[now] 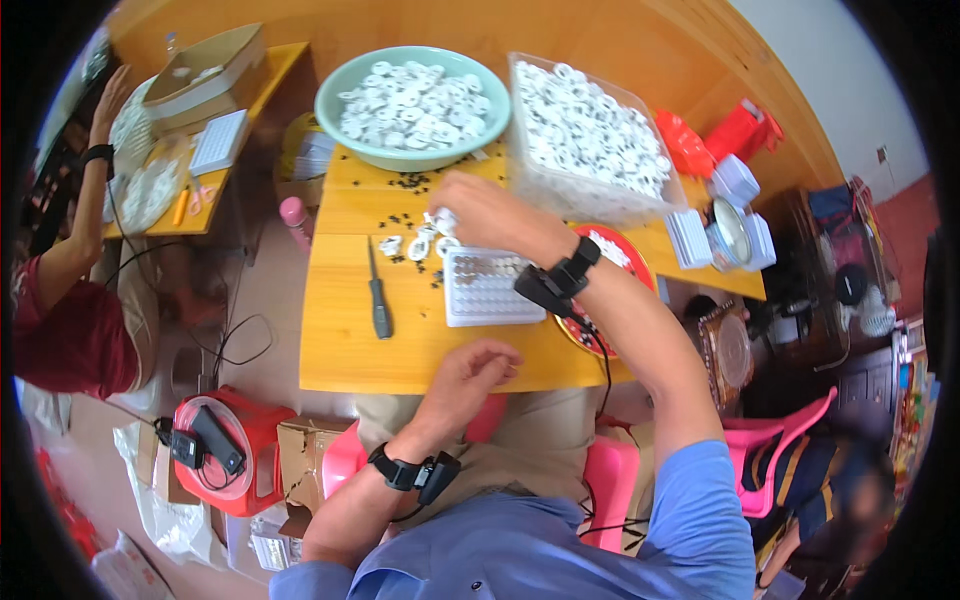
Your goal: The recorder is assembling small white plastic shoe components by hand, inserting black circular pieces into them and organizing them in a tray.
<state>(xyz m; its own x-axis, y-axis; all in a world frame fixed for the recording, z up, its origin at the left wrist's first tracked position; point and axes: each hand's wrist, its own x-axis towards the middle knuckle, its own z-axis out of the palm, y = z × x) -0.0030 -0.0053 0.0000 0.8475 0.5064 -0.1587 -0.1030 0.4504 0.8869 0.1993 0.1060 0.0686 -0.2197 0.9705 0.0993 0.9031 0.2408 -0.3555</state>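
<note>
The right hand [480, 212] grips white rings [441, 222] above a tray [482, 290]; the left hand [470, 372] rests on the table edge [340, 378].

Single head-worn fisheye view, looking steeply down and forward from close above the yellow desk [345, 350]; wearer's forearms enter from lower edge; rim bends straight edges.

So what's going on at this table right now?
A person sits at a yellow table. Their right hand reaches over small white rings lying beside a white grid tray, while the left hand rests curled at the table's near edge. A green bowl and a clear bin behind hold many more rings. A screwdriver lies untouched.
</note>
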